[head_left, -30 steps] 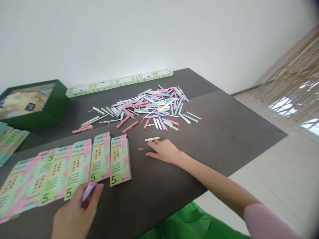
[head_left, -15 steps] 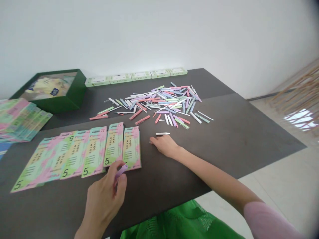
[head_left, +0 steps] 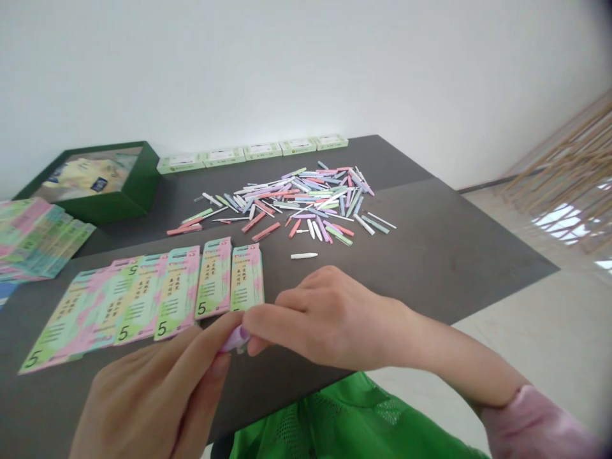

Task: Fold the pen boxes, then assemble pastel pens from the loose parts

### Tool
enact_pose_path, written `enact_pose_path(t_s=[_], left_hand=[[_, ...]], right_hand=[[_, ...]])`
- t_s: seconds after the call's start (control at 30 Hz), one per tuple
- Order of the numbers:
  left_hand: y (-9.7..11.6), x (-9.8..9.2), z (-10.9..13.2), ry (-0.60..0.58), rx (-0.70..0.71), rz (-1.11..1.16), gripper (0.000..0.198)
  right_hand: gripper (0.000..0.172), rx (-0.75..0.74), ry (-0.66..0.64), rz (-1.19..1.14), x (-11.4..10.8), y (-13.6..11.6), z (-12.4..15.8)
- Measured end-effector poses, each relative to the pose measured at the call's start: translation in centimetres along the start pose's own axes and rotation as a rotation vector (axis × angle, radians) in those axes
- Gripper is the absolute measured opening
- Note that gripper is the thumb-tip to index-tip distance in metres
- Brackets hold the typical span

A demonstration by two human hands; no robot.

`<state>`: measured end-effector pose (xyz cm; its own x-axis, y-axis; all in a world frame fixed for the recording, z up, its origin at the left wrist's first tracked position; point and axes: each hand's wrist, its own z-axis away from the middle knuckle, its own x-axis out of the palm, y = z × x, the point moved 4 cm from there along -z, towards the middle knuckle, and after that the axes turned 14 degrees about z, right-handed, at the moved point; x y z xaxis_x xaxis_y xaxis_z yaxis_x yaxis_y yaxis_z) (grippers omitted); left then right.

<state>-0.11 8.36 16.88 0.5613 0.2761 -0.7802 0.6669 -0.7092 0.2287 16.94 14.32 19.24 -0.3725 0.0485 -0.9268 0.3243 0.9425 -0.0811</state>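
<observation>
Bearings are taken from the item in hand, 12 o'clock pointing away from the person. That item is a short lilac tube (head_left: 233, 340), apparently plastic, held between both hands above the near part of the flat dark-grey tabletop (head_left: 406, 255).

The left hand (head_left: 153, 389), at 8 o'clock, has its thumb and index finger closed on the tube's left portion. The right hand (head_left: 320, 319), at 3 o'clock, has thumb and forefinger pinched together on the tube's right end, other fingers curled. A small translucent piece (head_left: 242, 349) shows below these fingertips; whether they grip it cannot be told.

A single white pen part (head_left: 304, 255) lies apart between 1 and 2 o'clock. Beyond it, at 1 o'clock, is a loose heap of slim pen parts (head_left: 306, 197) in white, lilac, coral, blue and green. From 9 to 12 o'clock runs a row of flat green-and-pink cartons (head_left: 176, 293), several marked "5", the left ones overlapping. A stack of similar cartons (head_left: 38, 242) sits near 10 o'clock, just below an open dark-green box (head_left: 143, 185) containing pale packets (head_left: 81, 175). Five pale-green boxes (head_left: 262, 150) line the wall side, 11 to 1 o'clock.
</observation>
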Motion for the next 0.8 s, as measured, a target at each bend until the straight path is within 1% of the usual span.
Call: enact_pose_path(t_s=[0.07,0.17,0.27,0.4,0.47,0.57,0.63,0.67,0.73,0.8], left_hand=[[0.2,-0.4,-0.2,0.012,0.01,-0.005,0.065],[0.3,-0.9,0.0,0.039,-0.018,-0.001,0.061],[0.3,-1.3,0.2,0.073,-0.035,-0.013,0.059],[0.4,-1.2,0.0,0.05,-0.01,-0.018,0.063],[0.5,-1.1,-0.1,0.025,-0.007,-0.013,0.065],[0.9,-1.0,-0.4,0.021,0.029,-0.043,0.067],[1.1,-1.0,-0.7,0.021,0.013,-0.009,0.067],[1.2,-1.0,-0.9,0.021,-0.016,0.049,0.066],[1.0,-0.9,-1.3,0.023,-0.102,0.207,0.058],[0.8,-0.8,-1.6,0.064,-0.181,0.362,0.047]], right_hand=[[0.028,0.01,0.009,0.059,-0.6,-0.2,0.0],[0.031,-0.002,0.054,0.107,-1.6,-0.4,0.1],[0.03,-0.001,0.092,0.152,-2.1,-0.7,0.1],[0.028,0.026,0.062,0.214,-2.0,-0.8,-0.3],[0.027,0.013,0.046,0.242,-1.8,-0.9,-0.5],[0.026,-0.002,0.024,0.267,-1.8,-0.9,-0.7],[0.024,-0.009,-0.008,0.222,-1.7,-0.7,-0.8],[0.023,-0.012,-0.028,0.17,-1.7,-0.6,-0.8],[0.022,-0.019,-0.048,0.032,-1.7,-0.3,-1.0],[0.02,-0.004,-0.033,-0.087,-1.9,0.0,-1.4]])
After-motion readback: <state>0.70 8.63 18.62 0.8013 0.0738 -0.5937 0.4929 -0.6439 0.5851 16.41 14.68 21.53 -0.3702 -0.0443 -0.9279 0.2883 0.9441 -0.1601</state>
